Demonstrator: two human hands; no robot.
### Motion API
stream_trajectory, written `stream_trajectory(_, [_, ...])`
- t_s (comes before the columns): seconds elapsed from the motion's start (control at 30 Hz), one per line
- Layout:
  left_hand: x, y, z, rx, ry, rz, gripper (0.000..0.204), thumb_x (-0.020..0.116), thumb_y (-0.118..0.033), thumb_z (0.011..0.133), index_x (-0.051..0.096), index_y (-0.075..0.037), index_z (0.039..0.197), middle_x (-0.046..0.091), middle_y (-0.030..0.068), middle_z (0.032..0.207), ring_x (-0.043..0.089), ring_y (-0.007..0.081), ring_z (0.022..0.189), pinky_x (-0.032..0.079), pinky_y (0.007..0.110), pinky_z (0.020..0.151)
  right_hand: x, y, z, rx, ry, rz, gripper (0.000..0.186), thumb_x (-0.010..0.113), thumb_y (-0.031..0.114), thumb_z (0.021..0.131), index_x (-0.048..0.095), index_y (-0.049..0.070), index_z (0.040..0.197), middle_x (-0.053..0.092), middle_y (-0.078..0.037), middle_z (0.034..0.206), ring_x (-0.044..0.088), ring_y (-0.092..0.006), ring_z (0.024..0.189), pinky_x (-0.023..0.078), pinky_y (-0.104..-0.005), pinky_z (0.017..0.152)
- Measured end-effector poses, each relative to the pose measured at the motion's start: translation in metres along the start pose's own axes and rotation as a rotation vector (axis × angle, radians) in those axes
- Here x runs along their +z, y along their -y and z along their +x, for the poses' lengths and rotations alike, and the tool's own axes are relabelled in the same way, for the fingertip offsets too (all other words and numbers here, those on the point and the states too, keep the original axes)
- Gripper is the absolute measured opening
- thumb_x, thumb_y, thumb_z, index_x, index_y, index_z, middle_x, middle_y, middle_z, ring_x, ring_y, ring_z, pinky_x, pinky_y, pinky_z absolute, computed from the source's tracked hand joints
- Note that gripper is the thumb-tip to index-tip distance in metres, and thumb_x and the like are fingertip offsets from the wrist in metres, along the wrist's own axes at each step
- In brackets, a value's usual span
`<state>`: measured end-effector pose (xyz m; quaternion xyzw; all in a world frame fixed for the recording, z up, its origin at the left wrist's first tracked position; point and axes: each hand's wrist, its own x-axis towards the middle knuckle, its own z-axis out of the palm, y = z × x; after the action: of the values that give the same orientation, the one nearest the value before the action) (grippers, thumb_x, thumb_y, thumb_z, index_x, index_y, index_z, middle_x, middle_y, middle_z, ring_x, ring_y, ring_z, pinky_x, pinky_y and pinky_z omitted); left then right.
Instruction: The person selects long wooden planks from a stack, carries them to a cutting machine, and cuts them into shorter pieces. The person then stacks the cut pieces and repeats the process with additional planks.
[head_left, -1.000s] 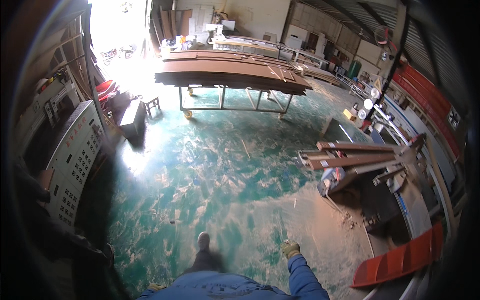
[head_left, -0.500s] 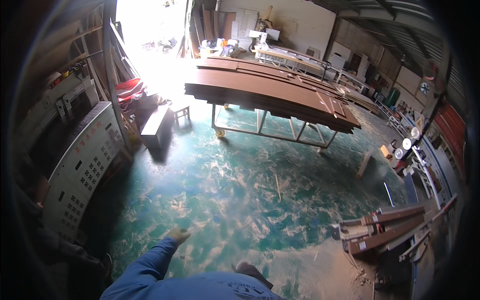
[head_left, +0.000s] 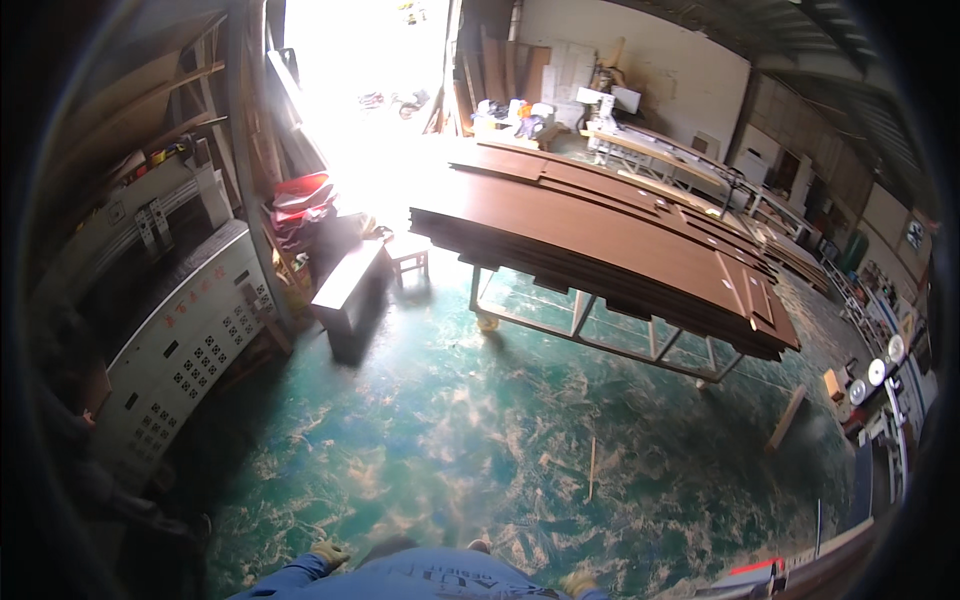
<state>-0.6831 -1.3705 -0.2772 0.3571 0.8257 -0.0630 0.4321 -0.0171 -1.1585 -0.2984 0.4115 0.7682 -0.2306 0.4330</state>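
Observation:
My left hand (head_left: pixel 328 553), in what looks like a pale yellowish glove, hangs at the lower edge beside my blue shirt (head_left: pixel 440 572). Its fingers look loosely apart, with nothing visible in them. On the other side of my body, my right hand (head_left: pixel 577 582) shows low at the picture's edge, small and partly cut off; its fingers cannot be made out. Neither hand touches anything that I can see. Ahead, a stack of brown panels (head_left: pixel 600 235) lies on a wheeled metal frame (head_left: pixel 578 315).
Green floor (head_left: pixel 430 440) with sawdust spreads ahead; a thin wood strip (head_left: pixel 592 468) lies on it. To the left are a white perforated machine cabinet (head_left: pixel 190 335), a box-like bench (head_left: pixel 350 285) and a small stool (head_left: pixel 408 255). A wood piece (head_left: pixel 787 418) leans at right.
My view has shifted, so the panel stack sits farther right and lower. My left hand has dropped closer to my body. My right hand has come into view; the timber pile at right has mostly left it.

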Motion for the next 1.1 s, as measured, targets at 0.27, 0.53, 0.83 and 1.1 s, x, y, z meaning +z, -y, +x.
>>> stream_trajectory(0.27, [-0.047, -0.061, 0.015, -0.406, -0.037, -0.603, 0.033, 0.076, -0.03, 0.095, 0.079, -0.003, 0.113, 0.078, 0.0141, 0.093, 0.073, 0.0256, 0.074, 0.06, 0.04, 0.067, -0.232, -0.098, 0.116, 0.314, -0.617, 1.44, 0.036, 0.073, 0.032, 0.094, 0.072, -0.001, 0.108, 0.074, -0.015, 0.093, 0.069, -0.0241, 0.085, 0.055, -0.0445, 0.075])
stream_trajectory(0.53, [-0.168, -0.088, 0.213, -0.064, -0.055, -0.485, 0.025, 0.073, -0.022, 0.096, 0.078, -0.003, 0.113, 0.075, 0.0148, 0.086, 0.069, 0.0242, 0.066, 0.057, 0.041, 0.058, -0.32, 0.021, 0.164, 0.267, -0.223, 0.811, 0.045, 0.066, 0.038, 0.101, 0.071, 0.004, 0.131, 0.075, -0.015, 0.126, 0.071, -0.0338, 0.111, 0.054, -0.0439, 0.095])
stream_trajectory(0.83, [-0.417, -0.126, 0.405, -0.008, -0.255, -1.138, 0.005, 0.068, -0.012, 0.096, 0.071, -0.008, 0.097, 0.056, 0.0021, 0.065, 0.053, 0.0179, 0.05, 0.043, 0.037, 0.043, -0.403, 0.042, 0.221, 0.373, -0.142, 0.787, 0.057, 0.064, 0.051, 0.094, 0.07, 0.013, 0.136, 0.068, -0.015, 0.14, 0.065, -0.0377, 0.129, 0.05, -0.0455, 0.11])
stream_trajectory(1.1, [-0.403, -0.212, 0.446, 0.117, -0.08, -0.431, 0.015, 0.074, -0.02, 0.091, 0.07, -0.007, 0.086, 0.064, 0.0068, 0.07, 0.061, 0.0222, 0.061, 0.048, 0.04, 0.056, -0.508, 0.018, 0.311, 0.248, -0.207, 0.771, 0.06, 0.07, 0.05, 0.088, 0.071, 0.011, 0.134, 0.073, -0.016, 0.13, 0.068, -0.0386, 0.12, 0.053, -0.0459, 0.104])
